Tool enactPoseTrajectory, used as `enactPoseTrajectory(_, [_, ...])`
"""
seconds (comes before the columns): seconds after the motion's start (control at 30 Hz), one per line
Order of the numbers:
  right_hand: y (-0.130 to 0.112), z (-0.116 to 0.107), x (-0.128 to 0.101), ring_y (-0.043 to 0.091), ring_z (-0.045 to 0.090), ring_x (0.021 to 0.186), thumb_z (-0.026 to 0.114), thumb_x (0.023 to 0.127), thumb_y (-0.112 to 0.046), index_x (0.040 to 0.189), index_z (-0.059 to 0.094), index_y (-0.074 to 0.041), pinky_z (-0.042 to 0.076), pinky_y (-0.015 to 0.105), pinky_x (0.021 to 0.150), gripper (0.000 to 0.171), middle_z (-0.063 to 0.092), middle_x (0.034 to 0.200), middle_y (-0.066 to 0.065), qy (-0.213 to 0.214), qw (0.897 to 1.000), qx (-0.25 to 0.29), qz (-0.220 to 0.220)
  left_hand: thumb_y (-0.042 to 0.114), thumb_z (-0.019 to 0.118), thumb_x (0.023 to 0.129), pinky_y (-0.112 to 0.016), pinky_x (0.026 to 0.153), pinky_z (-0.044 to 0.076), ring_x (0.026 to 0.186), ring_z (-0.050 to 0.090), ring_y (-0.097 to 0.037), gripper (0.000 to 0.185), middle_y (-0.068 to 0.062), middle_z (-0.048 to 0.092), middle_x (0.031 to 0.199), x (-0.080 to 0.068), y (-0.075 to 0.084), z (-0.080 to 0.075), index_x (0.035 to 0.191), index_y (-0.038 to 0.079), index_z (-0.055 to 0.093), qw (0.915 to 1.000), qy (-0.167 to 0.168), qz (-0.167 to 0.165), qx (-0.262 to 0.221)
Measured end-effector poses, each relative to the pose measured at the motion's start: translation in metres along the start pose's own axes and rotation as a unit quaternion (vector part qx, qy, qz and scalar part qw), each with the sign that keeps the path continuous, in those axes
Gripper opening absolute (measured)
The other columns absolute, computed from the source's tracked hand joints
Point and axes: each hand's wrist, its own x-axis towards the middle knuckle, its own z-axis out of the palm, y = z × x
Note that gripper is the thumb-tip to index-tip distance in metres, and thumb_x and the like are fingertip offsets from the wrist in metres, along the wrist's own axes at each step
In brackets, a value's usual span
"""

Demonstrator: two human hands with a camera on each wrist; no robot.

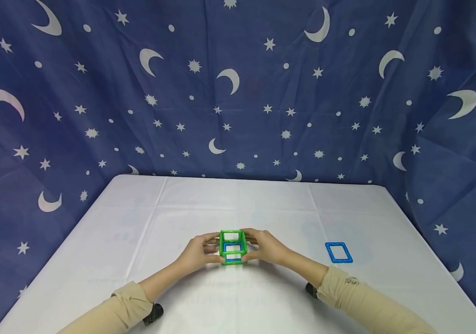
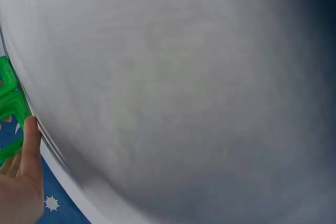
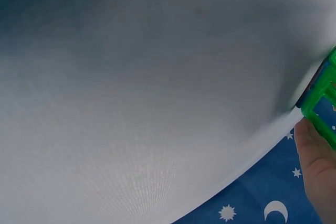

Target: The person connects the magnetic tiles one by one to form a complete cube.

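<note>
The block of frames (image 1: 232, 253) is green and blue, the separate square (image 1: 335, 244) blue. The worktop (image 1: 238, 204) is white; the navy cloth (image 1: 254, 139) carries pale crescents, stars and dots. Left sleeve (image 1: 108, 311) and right sleeve (image 1: 371, 299) are beige.

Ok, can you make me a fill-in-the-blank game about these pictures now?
1. The bare left hand and bare right hand hold an open, box-shaped plastic frame whose top rim is ____.
2. A loose, flat, blue square plastic frame lies on the white cloth-covered table, nearer the ____ hand.
3. The dark blue fabric backdrop has white dots, stars and crescent ____.

Missing words: green; right; moons.
</note>
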Motion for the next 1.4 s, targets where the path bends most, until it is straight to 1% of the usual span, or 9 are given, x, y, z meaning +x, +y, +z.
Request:
enactPoseTrajectory(0.17, [-0.0001,-0.0018,-0.0002,0.034,0.056,0.119,0.079,0.074,-0.017,0.131,0.045,0.006,0.047,0.040,0.098,0.070,0.054,0.132,0.022,0.005,1.000,0.006,-0.009,0.010,0.080,0.071,-0.033,0.086,0.054,0.105,0.064,-0.036,0.072,-0.029,0.056,0.125,0.0013,0.0001,0.0006,0.130,-0.011,0.045,0.9998,0.007,-0.013,-0.009])
enactPoseTrajectory(0.3, [0.0008,-0.0035,-0.0004,0.034,0.056,0.119,0.080,0.073,-0.017,0.129,0.046,0.006,0.047,0.040,0.099,0.069,0.054,0.131,0.021,0.010,1.000,0.009,-0.010,0.010,0.080,0.071,-0.034,0.091,0.052,0.110,0.061,-0.036,0.068,-0.028,0.053,0.129,0.0034,0.0030,0.0007,0.128,-0.007,0.046,0.9998,-0.002,-0.020,-0.009])
enactPoseTrajectory(0.43, [0.0021,-0.0036,-0.0002,0.033,0.056,0.120,0.080,0.073,-0.018,0.129,0.046,0.005,0.046,0.040,0.099,0.070,0.054,0.132,0.021,0.010,1.000,0.011,-0.007,0.008,0.078,0.072,-0.035,0.093,0.051,0.111,0.060,-0.037,0.065,-0.027,0.057,0.124,0.0047,0.0033,0.0006,0.126,-0.008,0.045,0.9996,-0.014,-0.016,-0.016])
enactPoseTrajectory(0.63, [0.0038,-0.0016,-0.0003,0.034,0.055,0.120,0.080,0.074,-0.018,0.129,0.046,0.006,0.046,0.040,0.099,0.070,0.054,0.132,0.021,0.008,1.000,0.013,-0.009,0.008,0.079,0.072,-0.033,0.090,0.053,0.109,0.061,-0.036,0.063,-0.024,0.059,0.120,0.0042,0.0016,0.0003,0.124,-0.008,0.046,0.9996,-0.015,-0.018,-0.015])
enactPoseTrajectory(0.93, [0.0042,-0.0018,0.0002,0.033,0.055,0.121,0.079,0.074,-0.021,0.129,0.045,0.005,0.045,0.040,0.101,0.070,0.055,0.131,0.020,0.002,1.000,0.015,0.000,0.019,0.078,0.075,-0.040,0.087,0.053,0.106,0.063,-0.038,0.071,-0.026,0.057,0.126,0.0021,0.0019,-0.0013,0.132,-0.006,0.045,0.9982,-0.012,0.006,0.058])
enactPoseTrajectory(1.13, [0.0033,-0.0047,0.0019,0.032,0.056,0.120,0.079,0.074,-0.020,0.127,0.046,0.005,0.046,0.039,0.100,0.067,0.056,0.130,0.020,-0.003,1.000,0.009,-0.002,0.019,0.079,0.073,-0.035,0.084,0.055,0.103,0.065,-0.035,0.069,-0.024,0.056,0.128,0.0024,0.0008,-0.0005,0.131,-0.004,0.048,0.9982,0.004,0.011,0.058])
enactPoseTrajectory(1.2, [0.0031,-0.0048,0.0026,0.032,0.056,0.119,0.080,0.074,-0.019,0.127,0.047,0.005,0.046,0.039,0.100,0.067,0.057,0.129,0.020,-0.004,1.000,0.005,-0.005,0.017,0.079,0.073,-0.033,0.083,0.055,0.103,0.065,-0.034,0.069,-0.025,0.056,0.128,0.0018,0.0014,-0.0001,0.131,-0.005,0.048,0.9989,0.005,0.002,0.046])
enactPoseTrajectory(1.3, [0.0026,-0.0043,0.0031,0.032,0.057,0.118,0.080,0.074,-0.019,0.127,0.047,0.005,0.047,0.038,0.099,0.067,0.057,0.128,0.020,-0.004,1.000,0.001,-0.006,0.014,0.079,0.074,-0.033,0.084,0.055,0.106,0.063,-0.037,0.074,-0.028,0.053,0.129,0.0020,0.0041,-0.0010,0.134,-0.010,0.042,0.9996,-0.014,-0.014,0.019])
enactPoseTrajectory(1.4, [0.0023,-0.0046,0.0032,0.033,0.056,0.119,0.079,0.074,-0.020,0.129,0.045,0.006,0.047,0.039,0.099,0.070,0.055,0.131,0.021,-0.013,1.000,0.001,-0.002,0.014,0.075,0.080,-0.037,0.090,0.052,0.113,0.058,-0.039,0.079,-0.031,0.045,0.136,0.0031,0.0086,-0.0041,0.140,-0.012,0.031,0.9972,-0.060,-0.042,-0.016])
